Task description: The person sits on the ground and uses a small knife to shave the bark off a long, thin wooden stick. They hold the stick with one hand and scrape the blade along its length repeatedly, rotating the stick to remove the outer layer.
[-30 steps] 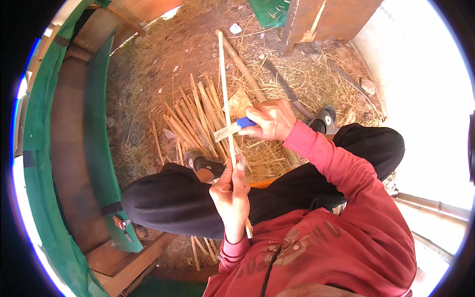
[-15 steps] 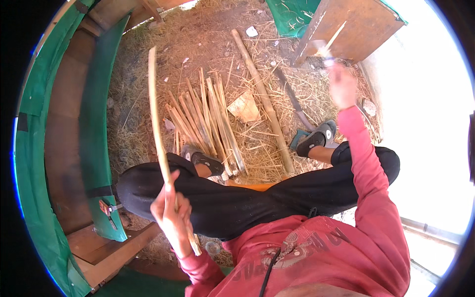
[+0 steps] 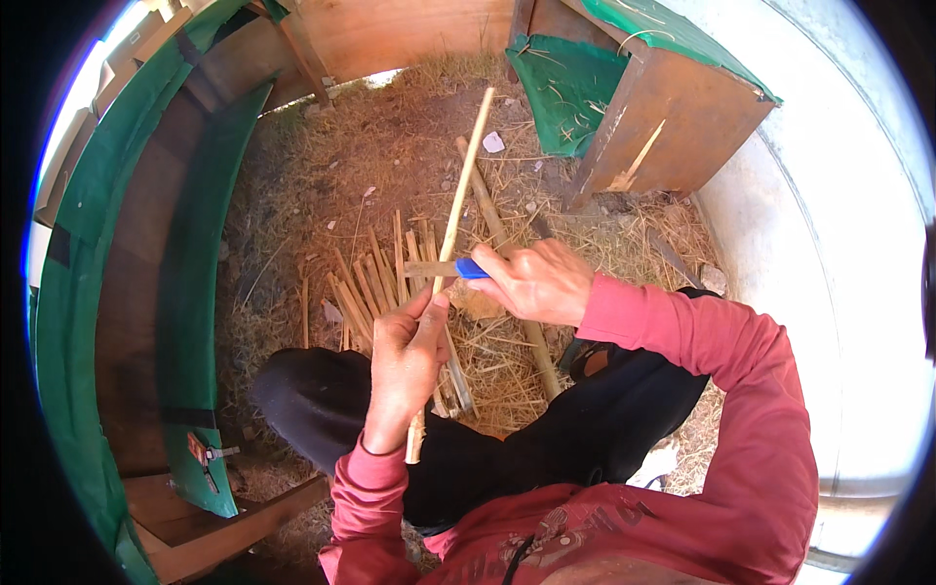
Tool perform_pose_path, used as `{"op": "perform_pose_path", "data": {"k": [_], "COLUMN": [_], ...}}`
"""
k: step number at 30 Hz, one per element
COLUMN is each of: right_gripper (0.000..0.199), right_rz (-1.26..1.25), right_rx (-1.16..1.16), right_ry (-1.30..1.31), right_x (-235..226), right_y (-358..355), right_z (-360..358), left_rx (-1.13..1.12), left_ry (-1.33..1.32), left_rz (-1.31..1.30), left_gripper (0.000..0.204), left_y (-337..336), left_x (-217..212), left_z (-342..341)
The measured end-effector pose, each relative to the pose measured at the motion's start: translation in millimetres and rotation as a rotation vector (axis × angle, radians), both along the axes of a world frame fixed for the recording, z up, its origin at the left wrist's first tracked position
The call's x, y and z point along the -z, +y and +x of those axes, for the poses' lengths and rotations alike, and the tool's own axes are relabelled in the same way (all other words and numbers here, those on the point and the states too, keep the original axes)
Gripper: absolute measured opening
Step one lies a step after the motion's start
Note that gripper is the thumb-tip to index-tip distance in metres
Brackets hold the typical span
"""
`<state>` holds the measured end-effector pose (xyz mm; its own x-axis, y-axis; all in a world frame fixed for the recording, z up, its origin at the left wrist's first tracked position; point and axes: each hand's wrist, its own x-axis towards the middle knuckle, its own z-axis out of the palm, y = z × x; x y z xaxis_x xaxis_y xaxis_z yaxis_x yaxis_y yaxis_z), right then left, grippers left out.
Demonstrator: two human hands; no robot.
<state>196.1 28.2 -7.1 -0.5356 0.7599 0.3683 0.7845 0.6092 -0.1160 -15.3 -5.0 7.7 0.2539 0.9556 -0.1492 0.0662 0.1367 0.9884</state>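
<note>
Blue-handled knife (image 3: pixel 472 268) in the right hand (image 3: pixel 544 281), fingers curled closed around the handle; the flat blade points left and lies across a slim, pale wooden stick (image 3: pixel 465 195). Depth of any cut: cannot tell.

Left hand (image 3: pixel 402 356) pinches the same stick between thumb and fingers, just below the blade. Stick held off the ground, tilted, upper end leaning slightly right; its rough lower end emerges below the left hand, in front of black trousers (image 3: pixel 585 419).

Beyond the hands, a loose pile of split wooden sticks (image 3: pixel 366 288) lies on straw-strewn ground (image 3: pixel 322 185), partly hidden by the left hand. Right of the pile: a round wooden pole (image 3: pixel 483 200), partly covered by the right hand. Farther off, a brown wooden box (image 3: pixel 678 127) with green sheeting (image 3: pixel 561 88) at its open side. Near the left edge, a long green-lined trough (image 3: pixel 190 292).
</note>
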Motion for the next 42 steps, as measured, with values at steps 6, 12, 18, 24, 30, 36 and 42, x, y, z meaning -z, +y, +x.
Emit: {"op": "perform_pose_path", "data": {"k": [6, 12, 18, 24, 30, 36, 42], "right_gripper": [0.033, 0.021, 0.047, 0.028, 0.03, 0.034, 0.035], "right_rz": [0.333, 0.121, -0.005, 0.043, 0.07, 0.046, 0.15], "right_rx": [0.071, 0.19, 1.504, 0.655, -0.057, -0.195, -0.194], "right_ry": [-0.146, -0.101, -0.056, 0.284, 0.459, 0.392, 0.314], "right_x": [10.1, 37.0, 69.2, -22.1, -49.6, -38.9, -42.0], "right_y": [73.8, 121.4, 104.8, 85.3, 38.9, 45.0, 57.5], "right_z": [25.8, 43.7, 360.0, 161.3, 52.2, 44.6, 28.6], "left_rx": [-0.084, -0.146, -0.108, 0.034, -0.006, -0.053, 0.016], "left_ry": [0.16, -0.261, -0.339, -0.194, -0.247, -0.316, -0.292], "left_rz": [0.108, -0.144, -0.309, -0.039, 0.134, 0.147, 0.137], "left_gripper": [0.036, 0.032, 0.034, 0.035, 0.031, 0.021, 0.019], "left_y": [22.0, 31.4, -53.5, -14.3, 35.7, 31.5, 24.8], "left_x": [8.5, 20.9, 22.8, -36.1, -25.8, -12.9, -8.7], "left_z": [23.3, 38.0, -6.0, 17.2, 15.1, 28.4, 26.6]}}
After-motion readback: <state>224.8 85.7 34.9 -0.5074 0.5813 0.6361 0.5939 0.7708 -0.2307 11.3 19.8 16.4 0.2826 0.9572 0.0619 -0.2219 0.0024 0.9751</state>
